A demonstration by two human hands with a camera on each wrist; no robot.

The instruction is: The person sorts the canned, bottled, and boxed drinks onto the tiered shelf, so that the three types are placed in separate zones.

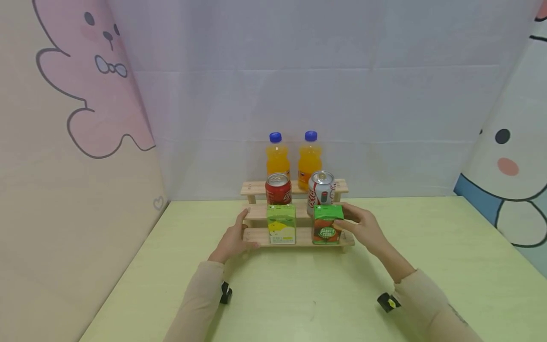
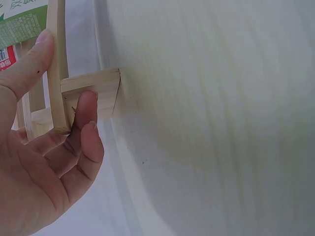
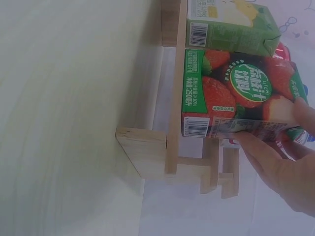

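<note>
A small three-step wooden rack (image 1: 304,236) stands on the table. My left hand (image 1: 234,241) grips the left end of its lowest step. In the left wrist view the thumb lies on one face of the plank (image 2: 57,78) and curled fingers are behind it. At the right end of that step stands a green and red litchi juice box (image 1: 326,227), held by my right hand (image 1: 366,233) around its upper right side. Its base looks to be on the plank in the right wrist view. Left of it is a light green juice box (image 1: 281,225) with a yellow pear picture.
A red can (image 1: 278,191) and a white can (image 1: 321,189) stand on the middle step. Behind them are two orange drink bottles (image 1: 278,159) with blue caps on the top step. A pale curtain (image 1: 205,142) hangs behind the yellowish table (image 1: 295,304).
</note>
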